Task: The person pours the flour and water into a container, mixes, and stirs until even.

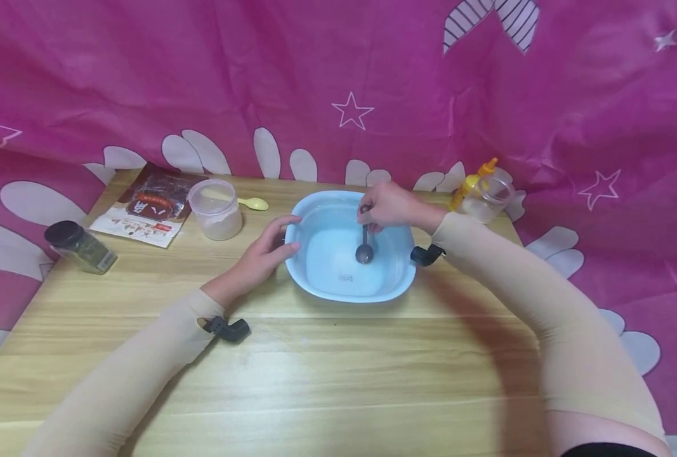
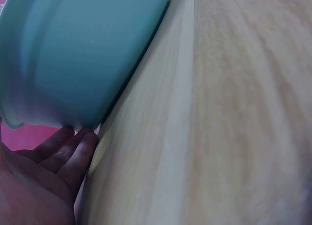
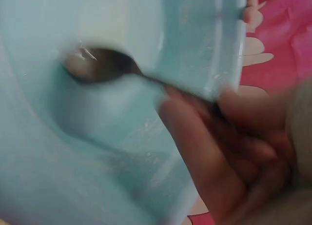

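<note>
A light-blue plastic basin (image 1: 344, 293) stands on the wooden table, with what looks like clear liquid in it. At its left side my left hand (image 1: 262, 252) holds the rim, thumb and forefinger over the edge. The left wrist view shows its other fingers (image 2: 80, 156) against the outer wall. My right hand (image 1: 392, 206) pinches the handle of a dark metal spoon (image 1: 364, 254) over the basin, bowl downward. In the right wrist view the spoon (image 3: 105, 64) is blurred, and its handle end is hidden in the fingers.
Left of the basin are a lidded tub (image 1: 217, 219) of pale powder, a yellow spoon (image 1: 254, 204), a brown-and-white food packet (image 1: 150, 206) and a black-capped spice jar (image 1: 84, 247). Behind my right forearm stand a yellow bottle (image 1: 468, 185) and a clear cup (image 1: 486, 200). A pink curtain (image 1: 315, 76) hangs behind.
</note>
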